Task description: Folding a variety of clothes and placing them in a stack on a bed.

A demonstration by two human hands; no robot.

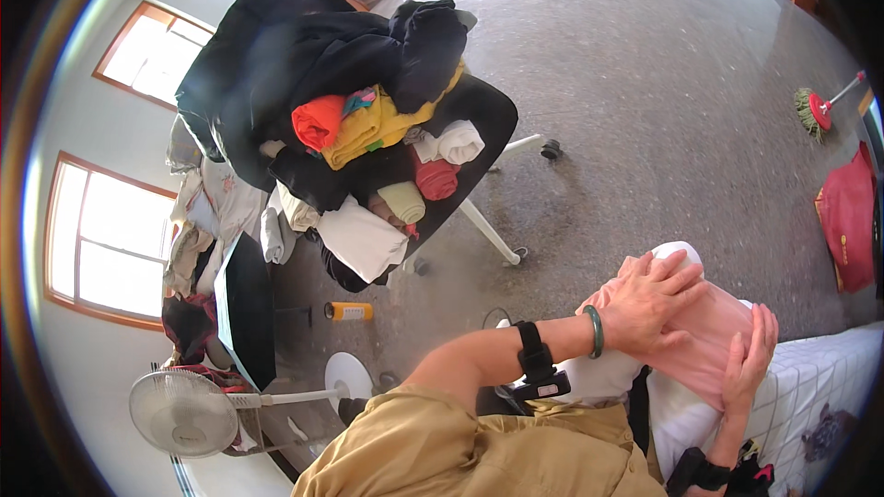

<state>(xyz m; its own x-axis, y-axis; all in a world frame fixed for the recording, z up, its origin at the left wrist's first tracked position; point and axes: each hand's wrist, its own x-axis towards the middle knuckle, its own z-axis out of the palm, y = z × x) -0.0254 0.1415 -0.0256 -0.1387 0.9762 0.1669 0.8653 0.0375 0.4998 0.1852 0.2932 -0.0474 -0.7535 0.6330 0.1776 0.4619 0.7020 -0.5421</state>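
Note:
A pink cloth garment point(704, 336), partly folded, lies across my lap over white trousers point(677, 405). My left hand point(649, 304), with a green bangle point(594, 331) at its wrist, rests flat on the cloth's upper part, fingers spread. Along the cloth's right edge lies my right hand point(748, 364), its fingers stretched out and its thumb apart, touching the fabric. Part of the cloth is hidden under my left hand. A black strap with a small device point(539, 377) is on my left forearm.
A black wheeled chair point(493, 115) ahead on the left carries dark clothes point(313, 64), a yellow garment point(373, 129) and several rolled pieces. A white fan point(184, 411) and an orange canister point(350, 311) stand left. At right are a red bag point(845, 221), a mop point(813, 113) and a white checked bedcover point(810, 377).

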